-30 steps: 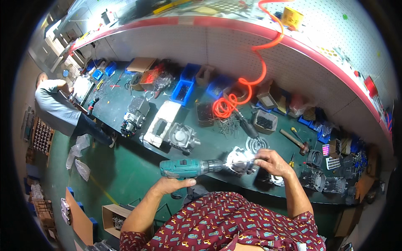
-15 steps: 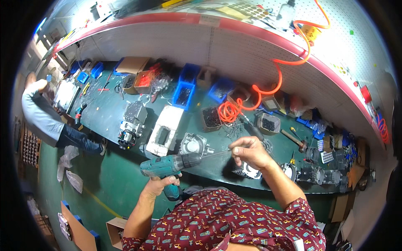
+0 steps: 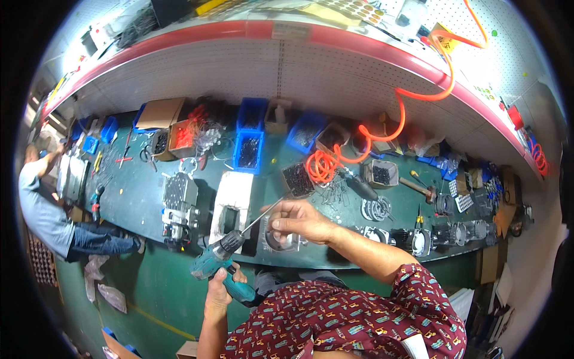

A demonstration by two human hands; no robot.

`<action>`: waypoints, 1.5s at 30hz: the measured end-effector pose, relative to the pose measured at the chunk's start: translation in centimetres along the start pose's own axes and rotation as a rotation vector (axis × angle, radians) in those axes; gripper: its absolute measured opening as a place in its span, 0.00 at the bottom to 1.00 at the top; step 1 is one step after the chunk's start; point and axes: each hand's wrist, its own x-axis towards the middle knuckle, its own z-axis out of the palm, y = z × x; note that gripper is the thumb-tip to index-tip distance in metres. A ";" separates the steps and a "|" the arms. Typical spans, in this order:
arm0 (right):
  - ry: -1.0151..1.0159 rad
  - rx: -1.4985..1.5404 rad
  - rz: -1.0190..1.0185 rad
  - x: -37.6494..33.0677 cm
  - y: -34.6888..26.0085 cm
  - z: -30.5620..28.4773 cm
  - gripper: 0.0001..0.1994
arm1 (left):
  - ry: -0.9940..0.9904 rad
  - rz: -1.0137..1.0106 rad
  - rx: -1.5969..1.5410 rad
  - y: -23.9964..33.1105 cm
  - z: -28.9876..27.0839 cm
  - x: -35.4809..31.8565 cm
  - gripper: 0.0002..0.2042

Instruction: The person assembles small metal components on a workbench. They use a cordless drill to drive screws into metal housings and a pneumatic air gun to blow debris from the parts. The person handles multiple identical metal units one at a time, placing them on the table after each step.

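My left hand point(image 3: 217, 294) is wrapped round the grip of a teal and black cordless drill point(image 3: 209, 261), held in front of the bench edge. A long thin bit point(image 3: 253, 222) sticks out of its chuck, angled up and to the right. My right hand point(image 3: 304, 221) is at the bit's far end, thumb and fingers bent together; what they pinch, if anything, is too small to make out. Beneath that hand a grey metal housing point(image 3: 288, 244) lies on the bench, partly covered. Left of it sits a white foam block point(image 3: 234, 190) with a rectangular opening.
Blue bins point(image 3: 247, 153) and a box of dark small parts point(image 3: 297, 180) line the bench's back. An orange coiled hose point(image 3: 323, 165) hangs down beside them. A motor assembly point(image 3: 179, 200) stands left, a hammer point(image 3: 421, 189) lies right. Another person point(image 3: 45, 200) works at far left.
The drill has swung so its bit points up toward the bench's back instead of rightward. My right hand has moved left with the bit's end. The view has shifted, and the other person leans in.
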 end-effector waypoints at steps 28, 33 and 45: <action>0.452 -1.182 0.211 19.9 7.2 -13.7 0.11 | 0.034 -0.331 -0.029 7.9 -9.0 8.4 0.27; 0.406 -1.302 0.141 23.0 8.5 -14.7 0.10 | 0.146 -0.299 0.039 8.4 -8.6 8.3 0.27; 0.222 -1.275 0.041 29.2 8.5 -10.6 0.11 | 0.067 -0.259 -0.154 8.8 -11.6 7.5 0.24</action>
